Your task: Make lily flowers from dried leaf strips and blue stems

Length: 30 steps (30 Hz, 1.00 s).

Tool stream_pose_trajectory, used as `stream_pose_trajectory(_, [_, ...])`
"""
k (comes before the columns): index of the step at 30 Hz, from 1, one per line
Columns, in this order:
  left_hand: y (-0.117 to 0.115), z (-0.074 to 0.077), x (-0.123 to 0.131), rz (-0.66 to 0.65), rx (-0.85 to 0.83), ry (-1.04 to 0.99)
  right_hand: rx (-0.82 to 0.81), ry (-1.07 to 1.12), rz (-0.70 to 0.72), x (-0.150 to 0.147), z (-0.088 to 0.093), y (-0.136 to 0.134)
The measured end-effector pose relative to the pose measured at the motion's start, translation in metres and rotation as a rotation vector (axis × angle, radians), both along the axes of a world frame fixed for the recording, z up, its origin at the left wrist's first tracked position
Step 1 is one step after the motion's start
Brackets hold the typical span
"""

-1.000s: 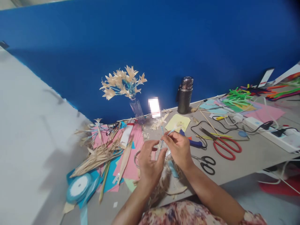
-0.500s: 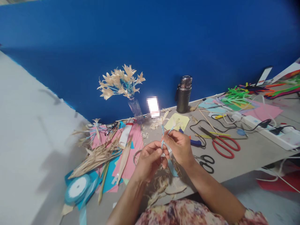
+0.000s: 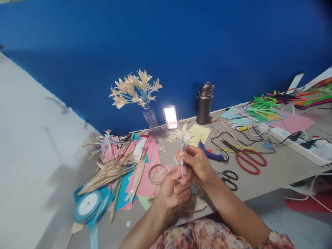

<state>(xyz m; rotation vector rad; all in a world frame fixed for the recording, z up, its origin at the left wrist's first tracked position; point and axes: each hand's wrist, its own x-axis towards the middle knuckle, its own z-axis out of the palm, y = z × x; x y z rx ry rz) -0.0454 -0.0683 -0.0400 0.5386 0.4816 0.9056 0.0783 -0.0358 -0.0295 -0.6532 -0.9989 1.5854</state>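
1. Pinched upright in both hands, left of the dark steel flask (image 3: pixel 204 103) and nearer the camera: a small flower of pale straw petals on a thin, light-blue wrapped stem (image 3: pixel 182 159), raised clear of the grey table (image 3: pixel 272 176).
2. Left hand (image 3: pixel 174 189): fingers curled together round the lower stem, just below the right hand (image 3: pixel 198 165).
3. Right hand: thumb and forefinger closed on the stem higher up, remaining fingers folded in behind.
4. Probably very light. Stem thin and easily bent, petals dry and brittle. Safest hold on the wrapped stem below the head, never on the petals. Wrapping perhaps ribbon or tape, too fine to tell.
5. Left of the flask, against the blue wall (image 3: pixel 181 41): a clear glass vase (image 3: pixel 151 119), upright, filled with a bunch of similar straw flowers on blue stems (image 3: pixel 136 88).
6. Flask itself capped, contents hidden.
7. In front of the flask: a blue glue gun (image 3: pixel 211 155), then black-handled scissors (image 3: pixel 228 180) nearer the table edge.
8. Front right of the flask: red-handled scissors (image 3: pixel 250 160), lying flat.
9. Far to the flask's front left: a spool of light-blue ribbon (image 3: pixel 86 207), beside loose straw strips (image 3: pixel 109 173) and pink paper sheets (image 3: pixel 145 180).
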Motion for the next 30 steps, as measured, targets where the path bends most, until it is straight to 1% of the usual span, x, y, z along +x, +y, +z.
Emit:
stream_pose_trajectory(1, [0.001, -0.001, 0.001, -0.011, -0.007, -0.002, 0.004, -0.020, -0.009, 0.001, 0.000, 0.000])
stream_pose_trajectory(2, [0.001, -0.001, 0.003, 0.028, 0.013, 0.052, 0.028, -0.062, -0.064, 0.002, -0.001, 0.001])
stream_pose_trajectory(3, [0.001, -0.001, 0.003, 0.110, 0.056, 0.148, 0.068, -0.115, -0.155, 0.003, -0.001, 0.002])
stream_pose_trajectory(4, [0.000, -0.001, 0.004, 0.231, 0.117, 0.272, 0.111, -0.174, -0.258, 0.004, -0.002, 0.002])
stream_pose_trajectory(6, [-0.002, 0.001, 0.005, 0.517, 0.277, 0.546, 0.175, -0.281, -0.424, 0.005, -0.002, 0.004])
stream_pose_trajectory(7, [-0.003, 0.001, 0.005, 0.631, 0.363, 0.681, 0.189, -0.317, -0.472, 0.005, -0.003, 0.005])
stream_pose_trajectory(8, [-0.004, 0.001, 0.005, 0.704, 0.443, 0.804, 0.193, -0.339, -0.496, 0.004, -0.003, 0.005])
stream_pose_trajectory(9, [-0.005, 0.001, 0.004, 0.742, 0.510, 0.905, 0.191, -0.350, -0.499, 0.003, -0.003, 0.005])
stream_pose_trajectory(11, [-0.006, 0.002, 0.002, 0.753, 0.573, 0.997, 0.186, -0.348, -0.492, 0.002, -0.004, 0.005])
stream_pose_trajectory(12, [-0.006, 0.004, 0.001, 0.719, 0.555, 0.978, 0.183, -0.338, -0.484, 0.002, -0.003, 0.005])
stream_pose_trajectory(13, [-0.005, 0.005, 0.000, 0.650, 0.502, 0.911, 0.173, -0.314, -0.463, 0.003, -0.003, 0.004])
stream_pose_trajectory(14, [-0.005, 0.008, -0.001, 0.531, 0.425, 0.803, 0.155, -0.270, -0.421, 0.004, -0.003, 0.004])
stream_pose_trajectory(15, [-0.004, 0.010, -0.002, 0.378, 0.339, 0.660, 0.125, -0.208, -0.353, 0.004, -0.002, 0.004])
stream_pose_trajectory(16, [-0.003, 0.012, -0.003, 0.216, 0.255, 0.502, 0.087, -0.137, -0.264, 0.005, -0.002, 0.004])
stream_pose_trajectory(17, [-0.002, 0.014, -0.003, 0.080, 0.185, 0.348, 0.048, -0.070, -0.173, 0.006, -0.001, 0.004])
stream_pose_trajectory(18, [-0.002, 0.015, -0.003, -0.010, 0.137, 0.224, 0.017, -0.026, -0.101, 0.006, -0.001, 0.004])
stream_pose_trajectory(19, [-0.002, 0.016, -0.003, -0.045, 0.121, 0.149, 0.001, -0.014, -0.076, 0.006, -0.001, 0.004])
stream_pose_trajectory(20, [-0.002, 0.016, -0.003, -0.030, 0.133, 0.133, 0.006, -0.039, -0.100, 0.006, -0.001, 0.004])
stream_pose_trajectory(21, [-0.003, 0.015, -0.003, 0.025, 0.168, 0.175, 0.030, -0.087, -0.169, 0.006, -0.002, 0.004])
stream_pose_trajectory(22, [-0.003, 0.013, -0.003, 0.104, 0.221, 0.270, 0.066, -0.150, -0.259, 0.006, -0.002, 0.004])
stream_pose_trajectory(24, [-0.005, 0.011, -0.004, 0.304, 0.370, 0.568, 0.144, -0.268, -0.420, 0.006, -0.004, 0.004])
stream_pose_trajectory(25, [-0.007, 0.010, -0.005, 0.408, 0.456, 0.731, 0.173, -0.313, -0.467, 0.006, -0.005, 0.004])
stream_pose_trajectory(27, [-0.009, 0.012, -0.008, 0.556, 0.618, 0.990, 0.206, -0.370, -0.513, 0.007, -0.006, 0.003])
stream_pose_trajectory(28, [-0.010, 0.013, -0.009, 0.596, 0.675, 1.056, 0.212, -0.383, -0.520, 0.007, -0.007, 0.003])
stream_pose_trajectory(29, [-0.010, 0.015, -0.010, 0.615, 0.697, 1.072, 0.210, -0.381, -0.519, 0.008, -0.007, 0.002])
stream_pose_trajectory(30, [-0.011, 0.017, -0.011, 0.607, 0.677, 1.035, 0.200, -0.355, -0.498, 0.008, -0.006, 0.002])
